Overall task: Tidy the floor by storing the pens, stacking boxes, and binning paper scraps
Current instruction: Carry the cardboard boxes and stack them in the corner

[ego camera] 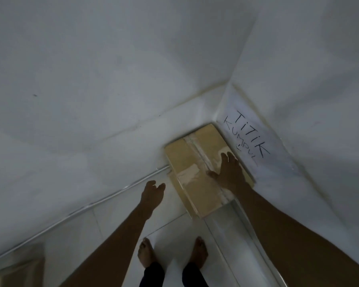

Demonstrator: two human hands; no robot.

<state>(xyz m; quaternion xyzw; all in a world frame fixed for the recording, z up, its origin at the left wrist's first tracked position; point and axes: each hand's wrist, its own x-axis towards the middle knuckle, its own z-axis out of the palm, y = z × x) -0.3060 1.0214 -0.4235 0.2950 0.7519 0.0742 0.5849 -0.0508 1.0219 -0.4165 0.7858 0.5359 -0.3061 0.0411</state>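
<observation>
Head view: right hand (229,172) presses flat on the taped brown cardboard box (187,158); left hand (152,192) hovers loosely curled, empty. Probable step: box stacking; next, lift both hands away cleanly.

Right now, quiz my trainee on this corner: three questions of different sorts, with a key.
1. True or false: the right hand lies flat on top of the cardboard box.
2. Multiple choice: the left hand is A) gripping a pen, B) open, holding nothing, beside the box, C) flat on the box top.
3. Fill in: the upper word handwritten on the paper sign beside the box is ____.

Key: 1 true; 2 B; 3 TITIK.
</observation>
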